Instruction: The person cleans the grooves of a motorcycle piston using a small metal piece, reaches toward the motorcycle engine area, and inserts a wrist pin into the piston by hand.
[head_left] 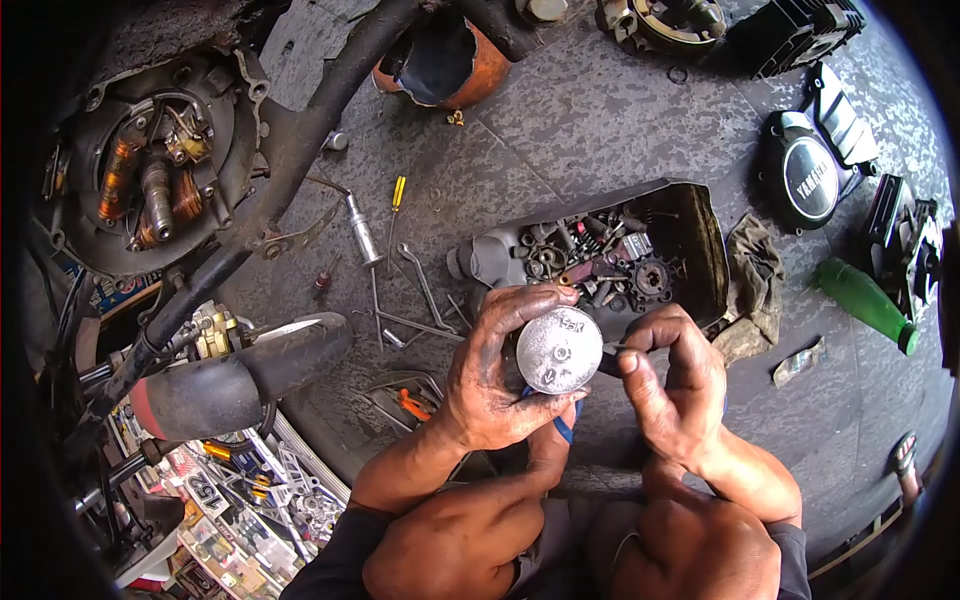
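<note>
A round metal piston (pixel 560 352) faces up at me, its pale, worn crown showing stamped marks and an arrow. Around its left side curl the fingers and thumb of my left hand (pixel 490 372), closed on it. My right hand (pixel 672 385) is closed in a pinch at the piston's right side. Something small and dark (pixel 611 362) shows between those fingertips and the piston; its kind is not clear. Just beyond both hands lies an open, dark container (pixel 705 215) with bolts, springs, sprockets and other greasy parts (pixel 600 260) inside.
On the floor at left are a socket wrench (pixel 362 232), a yellow-handled screwdriver (pixel 398 192) and a spanner (pixel 425 285). A motorcycle engine (pixel 160 170) and fender (pixel 240 375) stand farther left. A Yamaha cover (pixel 808 175), green bottle (pixel 868 300) and rag (pixel 755 285) lie right.
</note>
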